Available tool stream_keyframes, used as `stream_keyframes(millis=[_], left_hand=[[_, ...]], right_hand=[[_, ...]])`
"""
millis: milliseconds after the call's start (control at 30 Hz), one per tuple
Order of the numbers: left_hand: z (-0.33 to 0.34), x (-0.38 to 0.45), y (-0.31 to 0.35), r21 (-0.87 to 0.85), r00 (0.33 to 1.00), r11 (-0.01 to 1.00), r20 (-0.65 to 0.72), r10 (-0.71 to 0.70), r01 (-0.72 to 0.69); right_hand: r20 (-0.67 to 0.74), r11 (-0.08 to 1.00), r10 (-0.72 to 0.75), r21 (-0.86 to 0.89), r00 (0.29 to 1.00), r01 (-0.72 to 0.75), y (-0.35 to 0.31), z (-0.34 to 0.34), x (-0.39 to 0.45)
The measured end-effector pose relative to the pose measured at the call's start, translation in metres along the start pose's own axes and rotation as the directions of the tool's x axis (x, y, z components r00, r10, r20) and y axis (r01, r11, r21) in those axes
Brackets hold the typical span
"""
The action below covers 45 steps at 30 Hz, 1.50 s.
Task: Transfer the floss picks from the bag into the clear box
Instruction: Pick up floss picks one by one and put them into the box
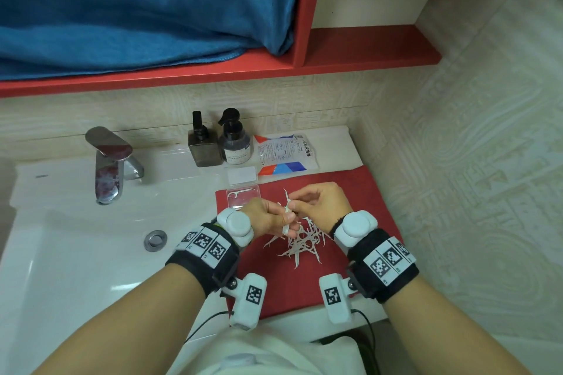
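A pile of white floss picks [300,245] lies on the red mat [359,192], just below my hands. My left hand [268,216] grips a small bundle of picks [286,224] upright above the pile. My right hand [320,199] pinches the top of that same bundle. The clear box [243,196] sits at the mat's far left corner with one floss pick [242,192] inside. Its clear lid [242,176] lies just behind it. The flattened bag [285,154], white with red and blue print, lies at the back of the counter.
Two dark pump bottles [204,143] [236,140] stand behind the box, left of the bag. A chrome faucet [111,161] and the white basin with its drain [155,239] lie to the left. A red shelf [365,46] with a blue towel [137,9] hangs overhead.
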<state>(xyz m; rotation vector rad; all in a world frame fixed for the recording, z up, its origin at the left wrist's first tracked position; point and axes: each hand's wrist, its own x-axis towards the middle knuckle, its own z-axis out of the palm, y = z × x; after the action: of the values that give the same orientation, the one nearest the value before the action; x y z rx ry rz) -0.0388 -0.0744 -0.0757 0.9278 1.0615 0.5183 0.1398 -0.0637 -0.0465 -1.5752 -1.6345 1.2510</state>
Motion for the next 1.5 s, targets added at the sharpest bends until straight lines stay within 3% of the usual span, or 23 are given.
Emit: stream_keyframes(millis=[200, 300, 367, 467, 700, 900, 1133, 1333, 1500], left_hand=[[0.004, 0.001, 0.004, 0.051, 0.997, 0.998, -0.062, 0.038, -0.034], [0.003, 0.002, 0.005, 0.105, 0.981, 0.994, -0.19, 0.039, -0.019], [0.0, 0.003, 0.003, 0.144, 0.958, 0.989, -0.281, 0.052, -0.011], [-0.003, 0.004, 0.001, 0.164, 0.952, 0.986, -0.297, 0.07, -0.021], [-0.002, 0.005, 0.001, 0.17, 0.957, 0.985, -0.279, 0.08, -0.033], [0.003, 0.005, 0.001, 0.132, 0.956, 0.991, -0.282, 0.075, -0.039], [0.006, 0.004, 0.001, 0.133, 0.96, 0.991, -0.275, 0.055, -0.019], [0.004, 0.005, -0.002, 0.135, 0.957, 0.991, -0.288, 0.029, 0.011], [0.007, 0.005, -0.003, 0.114, 0.955, 0.993, -0.297, 0.004, 0.031]], right_hand=[[-0.036, 0.997, -0.046, 0.06, 0.998, 0.048, 0.0, 0.001, -0.001], [-0.027, 0.992, 0.035, 0.12, 0.999, -0.031, 0.002, 0.004, 0.0], [-0.009, 0.995, 0.089, -0.044, 0.996, -0.089, 0.008, 0.006, 0.002], [0.131, 0.896, 0.125, -0.44, 0.984, -0.055, 0.018, 0.006, 0.003], [0.36, 0.674, 0.147, -0.718, 0.921, 0.174, 0.025, 0.023, 0.003], [0.359, 0.701, 0.168, -0.698, 0.918, 0.145, 0.03, 0.017, 0.003], [0.329, 0.661, 0.062, -0.721, 0.942, 0.209, 0.037, 0.008, 0.001], [0.387, 0.633, 0.092, -0.734, 0.917, 0.246, 0.041, 0.02, 0.001], [0.352, 0.677, 0.082, -0.706, 0.933, 0.207, 0.049, 0.018, 0.0]])
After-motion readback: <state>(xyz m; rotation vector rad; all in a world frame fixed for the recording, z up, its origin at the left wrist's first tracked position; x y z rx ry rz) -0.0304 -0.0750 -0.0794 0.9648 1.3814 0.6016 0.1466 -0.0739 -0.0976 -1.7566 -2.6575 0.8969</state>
